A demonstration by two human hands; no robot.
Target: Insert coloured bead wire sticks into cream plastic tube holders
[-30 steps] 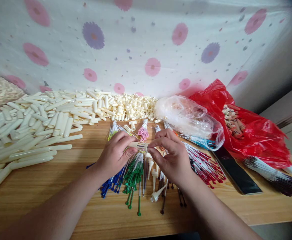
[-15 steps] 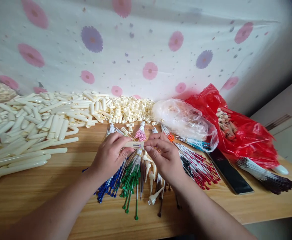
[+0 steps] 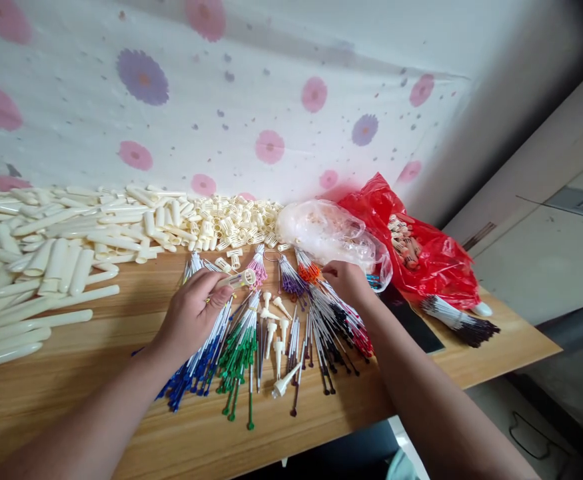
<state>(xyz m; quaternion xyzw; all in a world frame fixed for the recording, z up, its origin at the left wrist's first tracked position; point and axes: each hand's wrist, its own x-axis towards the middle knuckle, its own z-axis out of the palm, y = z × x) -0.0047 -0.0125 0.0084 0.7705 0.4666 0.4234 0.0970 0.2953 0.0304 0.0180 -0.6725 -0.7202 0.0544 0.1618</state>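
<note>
My left hand [image 3: 196,310] grips a cream slotted pen barrel [image 3: 241,279], its slotted end pointing right. Over the refill bundles, my right hand [image 3: 345,279] has curled fingers beside the clear plastic bag [image 3: 328,230]; whatever they hold is hidden. Below and between the hands lie pen refills with blue tips [image 3: 186,377], green tips [image 3: 241,357], purple tips [image 3: 294,283] and orange tips [image 3: 308,272]. Red-tipped refills [image 3: 364,339] extend from under my right wrist. Several cream cone-shaped pen tips [image 3: 278,357] lie loose in the middle.
Cream pen tubes [image 3: 66,260] are heaped at the left, with short slotted sleeves [image 3: 241,223] beside them. A red bag [image 3: 436,267] holding small parts stands at the right, near dark-tipped refills [image 3: 466,327] and a flat black strip [image 3: 416,323]. The wooden table's [image 3: 516,357] right edge shows.
My right hand has left the pen barrel and moved right toward the clear bag. My left hand still holds the barrel. The view has swung right.
</note>
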